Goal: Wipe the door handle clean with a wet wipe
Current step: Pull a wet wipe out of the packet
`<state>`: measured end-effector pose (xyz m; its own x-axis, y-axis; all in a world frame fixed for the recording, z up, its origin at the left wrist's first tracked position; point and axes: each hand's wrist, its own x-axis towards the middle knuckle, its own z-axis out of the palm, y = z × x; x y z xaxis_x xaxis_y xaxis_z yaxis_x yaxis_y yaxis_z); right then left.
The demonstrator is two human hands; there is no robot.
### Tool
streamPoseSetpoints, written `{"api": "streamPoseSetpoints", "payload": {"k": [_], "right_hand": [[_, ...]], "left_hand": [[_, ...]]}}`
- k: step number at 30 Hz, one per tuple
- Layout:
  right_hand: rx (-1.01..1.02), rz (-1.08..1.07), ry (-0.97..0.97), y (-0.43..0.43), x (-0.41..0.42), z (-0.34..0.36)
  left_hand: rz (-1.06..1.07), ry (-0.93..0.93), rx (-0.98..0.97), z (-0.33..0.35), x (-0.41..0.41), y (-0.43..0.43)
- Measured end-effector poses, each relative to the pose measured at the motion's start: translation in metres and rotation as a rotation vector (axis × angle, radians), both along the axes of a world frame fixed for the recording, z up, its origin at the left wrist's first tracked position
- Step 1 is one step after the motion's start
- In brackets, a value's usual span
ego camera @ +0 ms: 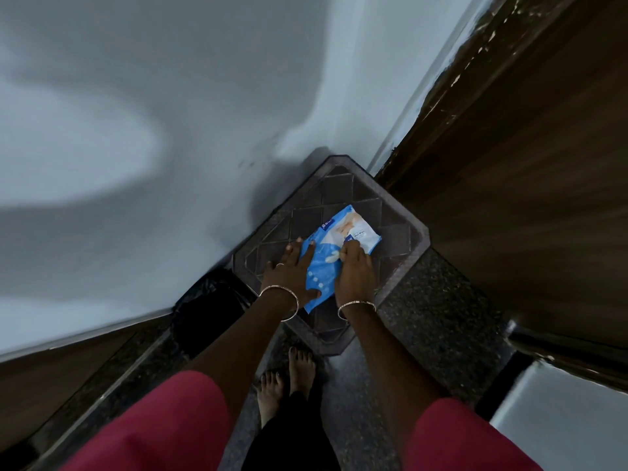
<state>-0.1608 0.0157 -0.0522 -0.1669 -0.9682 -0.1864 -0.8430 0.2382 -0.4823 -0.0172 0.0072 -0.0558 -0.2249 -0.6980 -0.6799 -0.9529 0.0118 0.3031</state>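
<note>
Wet wipe pack (323, 271) lies on the stool (402, 229), pressed under the flat left hand (292, 270); right hand (356, 275) beside it pinches at its opening with curled fingertips; a hard tug might drag out several wipes

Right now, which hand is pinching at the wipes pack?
The right hand: its fingertips pinch at the middle of the blue wipes pack, while the left hand lies flat on it with straight fingers.
</note>
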Motion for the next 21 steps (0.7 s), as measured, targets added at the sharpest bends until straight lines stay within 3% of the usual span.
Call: {"api": "streamPoseSetpoints", "payload": {"k": [16,21], "right_hand": [[-0.08,0.009,0.036,0.006,-0.006,0.015],[-0.094,-0.008,-0.054,0.005,-0.011,0.019]], "left_hand": [[-0.079,-0.034,-0.078,0.0,-0.006,0.011],[-0.067,-0.048,-0.062,0.002,-0.008,0.011]]}}
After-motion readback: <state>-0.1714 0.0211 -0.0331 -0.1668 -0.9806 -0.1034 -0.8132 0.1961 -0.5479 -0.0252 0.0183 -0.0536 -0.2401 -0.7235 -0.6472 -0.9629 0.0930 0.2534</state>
